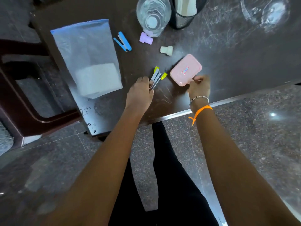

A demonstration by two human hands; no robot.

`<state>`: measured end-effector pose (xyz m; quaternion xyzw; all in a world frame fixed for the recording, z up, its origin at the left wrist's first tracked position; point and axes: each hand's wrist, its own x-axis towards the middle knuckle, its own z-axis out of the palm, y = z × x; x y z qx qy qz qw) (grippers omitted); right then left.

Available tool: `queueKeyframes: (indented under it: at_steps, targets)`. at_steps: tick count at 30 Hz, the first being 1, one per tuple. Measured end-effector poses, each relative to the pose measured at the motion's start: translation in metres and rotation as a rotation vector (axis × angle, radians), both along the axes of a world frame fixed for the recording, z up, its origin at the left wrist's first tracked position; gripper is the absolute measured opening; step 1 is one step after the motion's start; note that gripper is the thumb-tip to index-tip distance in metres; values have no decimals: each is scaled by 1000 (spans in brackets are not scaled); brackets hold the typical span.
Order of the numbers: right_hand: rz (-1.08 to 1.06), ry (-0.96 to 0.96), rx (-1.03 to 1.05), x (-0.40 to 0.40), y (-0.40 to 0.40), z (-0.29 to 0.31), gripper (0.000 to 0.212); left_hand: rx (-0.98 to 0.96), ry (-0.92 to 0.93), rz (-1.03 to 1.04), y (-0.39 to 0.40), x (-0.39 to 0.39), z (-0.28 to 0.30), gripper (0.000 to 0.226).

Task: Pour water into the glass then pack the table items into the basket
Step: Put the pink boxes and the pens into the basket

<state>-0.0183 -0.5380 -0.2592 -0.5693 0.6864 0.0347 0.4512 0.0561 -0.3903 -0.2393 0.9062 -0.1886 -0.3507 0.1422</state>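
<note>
Gripping two highlighters (157,76), long axes toward 1 o'clock, the left hand (140,93) sits beside the right hand (199,86), whose fingers pinch the pink box (185,70); the mesh basket (182,22) stands at 12 o'clock.

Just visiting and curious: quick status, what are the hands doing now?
Left hand grips yellow-capped markers. Right hand pinches pink box. Mesh basket far side; stapler, bottle still out.
</note>
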Motion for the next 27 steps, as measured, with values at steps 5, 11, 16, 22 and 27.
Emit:
queueKeyframes:
  at_steps: [5,11,16,22,27]
  targets:
    - [-38,58,39,12,27,5,19,-28,43,331,74,-18,13,16]
    - [-290,-156,346,35,62,18,25,-93,59,523,126,-27,25,13]
    - [-241,-246,360,47,131,48,23,-179,68,681,159,-15,51,19]
    - [176,-458,416,82,240,89,27,-317,-84,921,234,16,100,19]
    - [497,-589,429,149,324,125,22,-291,-285,1134,317,49,136,19]
